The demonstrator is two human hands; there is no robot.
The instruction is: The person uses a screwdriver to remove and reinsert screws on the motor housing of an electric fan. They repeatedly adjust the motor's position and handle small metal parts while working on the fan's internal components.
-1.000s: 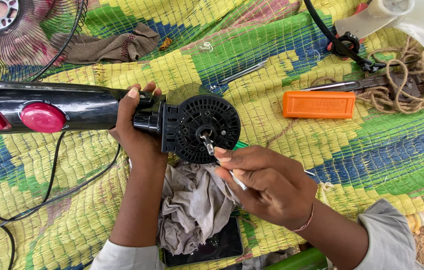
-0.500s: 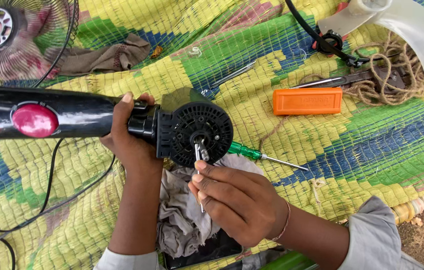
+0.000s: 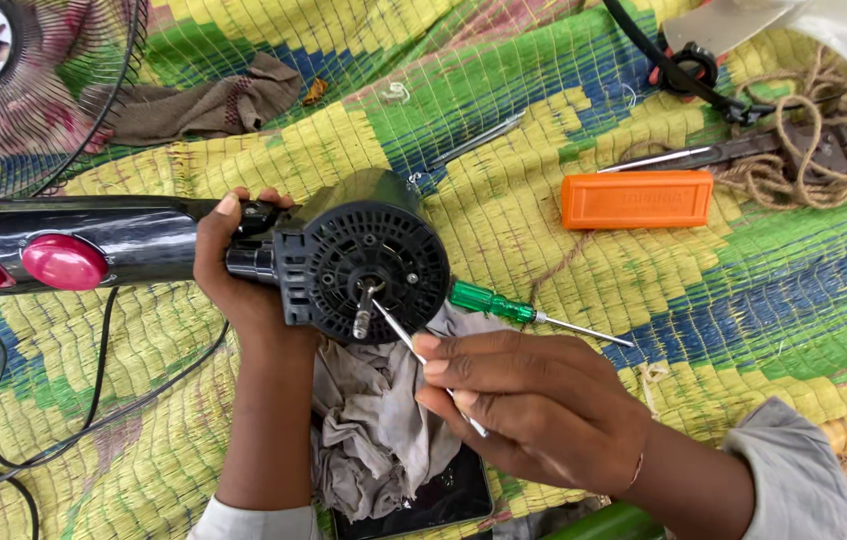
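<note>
1. Right hand [image 3: 534,410], nearest, pinches a thin metal pin [image 3: 414,352] against the motor shaft [image 3: 364,312].
2. Left hand [image 3: 239,270] is wrapped around the fan motor housing's [image 3: 369,255] neck.
3. Green screwdriver [image 3: 504,305] lies just right; orange case [image 3: 636,198] farther.

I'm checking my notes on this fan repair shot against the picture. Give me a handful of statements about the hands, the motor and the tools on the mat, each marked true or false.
1. The left hand grips the neck behind the black fan motor. True.
2. The right hand holds the green screwdriver. False: that screwdriver lies on the woven mat; the hand holds a thin metal rod against the motor's shaft.
3. An orange case lies on the mat. True.
4. The grey rag covers the motor. False: it lies below the motor, between the forearms.
5. The fan grille sits at the upper right. False: upper left.
</note>
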